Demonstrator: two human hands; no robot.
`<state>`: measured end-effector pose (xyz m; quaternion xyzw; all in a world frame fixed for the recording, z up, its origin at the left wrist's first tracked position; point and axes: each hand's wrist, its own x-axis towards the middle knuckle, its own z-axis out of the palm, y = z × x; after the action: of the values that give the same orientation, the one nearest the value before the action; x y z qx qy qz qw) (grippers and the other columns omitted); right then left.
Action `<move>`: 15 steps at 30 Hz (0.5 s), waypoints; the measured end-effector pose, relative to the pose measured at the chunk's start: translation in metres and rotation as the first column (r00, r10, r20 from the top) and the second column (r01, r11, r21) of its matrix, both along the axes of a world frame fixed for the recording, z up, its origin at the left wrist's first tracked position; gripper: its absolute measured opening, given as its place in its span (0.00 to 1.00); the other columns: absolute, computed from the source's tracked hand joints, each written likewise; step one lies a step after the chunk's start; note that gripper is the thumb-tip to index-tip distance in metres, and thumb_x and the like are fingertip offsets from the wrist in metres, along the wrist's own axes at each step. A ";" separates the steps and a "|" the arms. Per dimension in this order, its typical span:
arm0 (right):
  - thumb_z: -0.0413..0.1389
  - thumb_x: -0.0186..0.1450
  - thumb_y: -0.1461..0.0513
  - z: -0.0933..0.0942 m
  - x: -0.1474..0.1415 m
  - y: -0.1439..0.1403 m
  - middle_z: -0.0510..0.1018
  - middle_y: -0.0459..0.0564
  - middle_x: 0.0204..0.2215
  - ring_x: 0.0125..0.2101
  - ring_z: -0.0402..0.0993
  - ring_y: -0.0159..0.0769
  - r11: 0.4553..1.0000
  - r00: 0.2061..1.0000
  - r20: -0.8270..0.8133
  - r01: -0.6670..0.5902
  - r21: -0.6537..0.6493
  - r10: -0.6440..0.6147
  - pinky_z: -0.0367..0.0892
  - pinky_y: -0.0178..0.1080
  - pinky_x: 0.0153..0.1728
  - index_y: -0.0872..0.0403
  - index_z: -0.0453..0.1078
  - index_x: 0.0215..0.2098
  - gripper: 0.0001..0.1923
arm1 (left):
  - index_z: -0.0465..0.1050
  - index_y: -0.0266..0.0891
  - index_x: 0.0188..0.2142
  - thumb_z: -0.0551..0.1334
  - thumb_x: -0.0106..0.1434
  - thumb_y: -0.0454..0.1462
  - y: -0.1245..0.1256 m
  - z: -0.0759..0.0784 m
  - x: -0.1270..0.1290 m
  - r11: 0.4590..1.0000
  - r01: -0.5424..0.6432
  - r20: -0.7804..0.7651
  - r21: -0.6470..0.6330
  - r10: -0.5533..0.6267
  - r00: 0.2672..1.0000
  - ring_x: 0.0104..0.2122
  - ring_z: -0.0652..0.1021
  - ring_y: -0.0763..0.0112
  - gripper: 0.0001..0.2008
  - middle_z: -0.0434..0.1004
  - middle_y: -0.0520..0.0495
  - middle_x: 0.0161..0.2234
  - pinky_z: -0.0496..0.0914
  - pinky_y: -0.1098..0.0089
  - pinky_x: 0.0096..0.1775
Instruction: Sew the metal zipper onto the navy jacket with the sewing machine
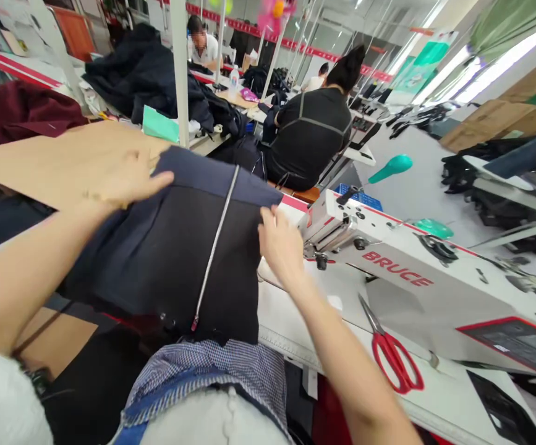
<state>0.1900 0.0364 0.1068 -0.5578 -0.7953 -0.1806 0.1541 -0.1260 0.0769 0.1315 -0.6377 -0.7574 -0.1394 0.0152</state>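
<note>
A dark garment piece (175, 247), black with a navy band across its top and a silver zipper (215, 241) down the middle, lies spread in front of me. My left hand (119, 176) rests flat on its upper left corner, fingers together and stretched out. My right hand (279, 244) pinches the garment's right edge, close to the head of the white sewing machine (407, 272) marked BRUCE.
Red-handled scissors (391, 352) lie on the white table (295, 334) by the machine. A brown cardboard sheet (49, 157) sits at the left. Another person in black (309, 136) sits ahead with their back to me; dark fabric piles lie behind and at right.
</note>
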 end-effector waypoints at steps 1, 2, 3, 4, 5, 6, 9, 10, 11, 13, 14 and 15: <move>0.44 0.66 0.60 -0.030 0.007 -0.020 0.65 0.59 0.50 0.42 0.66 0.44 0.994 0.999 -0.035 0.033 -0.103 -0.037 0.62 0.42 0.37 0.55 0.57 0.54 0.19 | 0.43 0.27 0.59 0.48 0.57 0.58 -0.017 -0.030 0.000 0.993 -0.049 -0.014 -0.109 0.048 0.999 0.51 0.62 0.41 0.43 0.55 0.28 0.55 0.58 0.47 0.47; 0.43 0.66 0.57 -0.056 0.012 -0.041 0.67 0.60 0.48 0.42 0.67 0.44 0.976 0.992 -0.080 0.077 -0.203 -0.095 0.63 0.43 0.37 0.57 0.55 0.56 0.21 | 0.44 0.28 0.59 0.48 0.56 0.59 -0.034 -0.057 0.000 0.977 -0.116 -0.039 -0.180 0.111 0.993 0.50 0.63 0.40 0.43 0.55 0.28 0.55 0.59 0.45 0.45; 0.41 0.67 0.55 -0.077 0.014 -0.059 0.69 0.61 0.46 0.43 0.66 0.46 0.958 0.985 -0.121 0.087 -0.273 -0.124 0.63 0.45 0.38 0.60 0.55 0.56 0.23 | 0.47 0.28 0.58 0.48 0.56 0.59 -0.050 -0.080 0.002 0.962 -0.162 -0.078 -0.218 0.148 0.986 0.50 0.63 0.39 0.42 0.57 0.27 0.54 0.60 0.44 0.44; 0.40 0.67 0.53 -0.094 0.012 -0.075 0.68 0.63 0.47 0.46 0.64 0.48 0.953 0.980 -0.157 0.072 -0.294 -0.123 0.62 0.47 0.41 0.61 0.54 0.56 0.25 | 0.52 0.28 0.56 0.48 0.57 0.57 -0.064 -0.099 0.005 0.963 -0.192 -0.135 -0.188 0.168 0.976 0.50 0.62 0.39 0.39 0.59 0.28 0.53 0.61 0.46 0.43; 0.39 0.67 0.52 -0.105 0.008 -0.088 0.68 0.63 0.47 0.48 0.63 0.48 0.950 0.975 -0.195 0.039 -0.311 -0.104 0.61 0.48 0.42 0.62 0.52 0.57 0.27 | 0.57 0.28 0.53 0.47 0.59 0.56 -0.074 -0.111 0.009 0.968 -0.203 -0.180 -0.149 0.175 0.968 0.49 0.63 0.41 0.35 0.61 0.28 0.51 0.63 0.48 0.42; 0.38 0.67 0.52 -0.112 0.001 -0.096 0.69 0.62 0.45 0.46 0.64 0.47 0.949 0.973 -0.221 -0.001 -0.316 -0.073 0.61 0.47 0.42 0.62 0.52 0.58 0.27 | 0.60 0.28 0.50 0.46 0.60 0.54 -0.080 -0.119 0.014 0.975 -0.194 -0.213 -0.107 0.168 0.962 0.47 0.65 0.43 0.32 0.64 0.29 0.48 0.64 0.52 0.41; 0.37 0.68 0.57 -0.120 -0.019 -0.103 0.74 0.54 0.28 0.30 0.70 0.39 0.951 0.976 -0.216 -0.058 -0.304 -0.010 0.64 0.40 0.33 0.56 0.57 0.56 0.22 | 0.63 0.29 0.46 0.43 0.63 0.50 -0.077 -0.123 0.026 0.985 -0.156 -0.210 -0.074 0.138 0.968 0.41 0.70 0.50 0.27 0.69 0.33 0.40 0.67 0.60 0.37; 0.36 0.68 0.58 -0.121 -0.021 -0.102 0.73 0.51 0.24 0.25 0.69 0.37 0.953 0.978 -0.209 -0.046 -0.298 -0.018 0.63 0.38 0.29 0.55 0.61 0.54 0.21 | 0.62 0.30 0.46 0.43 0.63 0.50 -0.074 -0.121 0.027 0.983 -0.163 -0.189 -0.090 0.143 0.971 0.39 0.71 0.51 0.26 0.69 0.34 0.38 0.67 0.60 0.36; 0.36 0.69 0.60 -0.121 -0.019 -0.100 0.73 0.50 0.23 0.23 0.69 0.35 0.957 0.976 -0.215 -0.024 -0.289 -0.040 0.62 0.36 0.27 0.53 0.63 0.52 0.20 | 0.61 0.31 0.47 0.43 0.63 0.50 -0.070 -0.118 0.028 0.978 -0.182 -0.169 -0.105 0.162 0.972 0.37 0.72 0.51 0.26 0.70 0.35 0.38 0.67 0.60 0.35; 0.37 0.69 0.60 -0.123 -0.007 -0.095 0.76 0.50 0.27 0.24 0.71 0.32 0.964 0.958 -0.268 0.022 -0.266 -0.096 0.62 0.33 0.25 0.54 0.65 0.51 0.20 | 0.60 0.32 0.49 0.42 0.63 0.51 -0.066 -0.115 0.026 0.966 -0.232 -0.137 -0.116 0.216 0.967 0.35 0.74 0.50 0.27 0.70 0.36 0.37 0.68 0.59 0.34; 0.37 0.69 0.61 -0.123 0.002 -0.093 0.76 0.50 0.30 0.26 0.72 0.32 0.966 0.947 -0.298 0.044 -0.254 -0.121 0.62 0.32 0.25 0.54 0.65 0.51 0.19 | 0.59 0.33 0.49 0.42 0.63 0.52 -0.065 -0.113 0.024 0.962 -0.251 -0.127 -0.110 0.237 0.963 0.35 0.74 0.49 0.27 0.71 0.36 0.37 0.68 0.58 0.33; 0.37 0.69 0.60 -0.123 0.010 -0.091 0.77 0.50 0.33 0.27 0.73 0.31 0.967 0.938 -0.318 0.060 -0.247 -0.139 0.62 0.31 0.26 0.54 0.65 0.50 0.19 | 0.59 0.33 0.50 0.41 0.63 0.52 -0.065 -0.113 0.023 0.960 -0.260 -0.119 -0.100 0.248 0.961 0.35 0.74 0.48 0.28 0.71 0.36 0.37 0.68 0.57 0.33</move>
<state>0.1998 -0.0550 -0.0157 -0.6343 -0.7439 0.0034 0.2104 -0.1029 0.0123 0.0190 -0.5414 -0.8379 -0.0587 0.0361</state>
